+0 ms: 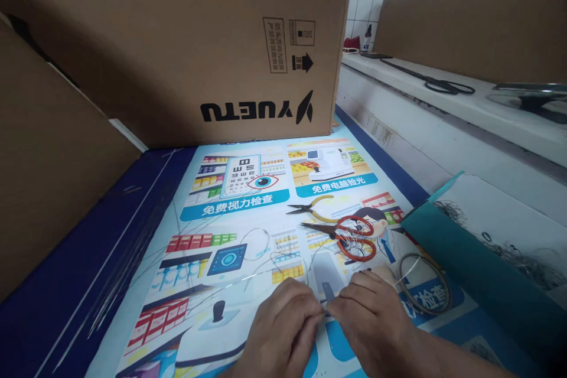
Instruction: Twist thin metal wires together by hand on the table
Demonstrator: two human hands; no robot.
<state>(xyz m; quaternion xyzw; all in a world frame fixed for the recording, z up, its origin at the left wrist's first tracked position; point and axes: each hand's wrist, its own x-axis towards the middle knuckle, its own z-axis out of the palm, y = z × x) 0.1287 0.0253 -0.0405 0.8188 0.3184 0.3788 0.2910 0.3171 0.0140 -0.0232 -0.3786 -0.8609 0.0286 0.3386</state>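
Note:
My left hand (283,328) and my right hand (367,313) meet near the front of the printed sheet, both with curled fingers. Their fingertips pinch a short stretch of thin wire (325,313); its exact kind is hard to make out. Thin pale strands run out to the left of my left hand. Just beyond my hands lie scissors with red handles (335,230), their blades pointing left. Behind them are small pliers with yellow handles (315,209). A coil of wire (447,295) rests beside my right wrist.
A large cardboard box (177,41) stands at the back, another brown panel (44,159) at left. On the right is a teal-sided box (469,248) with wire scraps. Loose long wires (115,289) lie at left. Black scissors (443,87) rest on the ledge (411,85).

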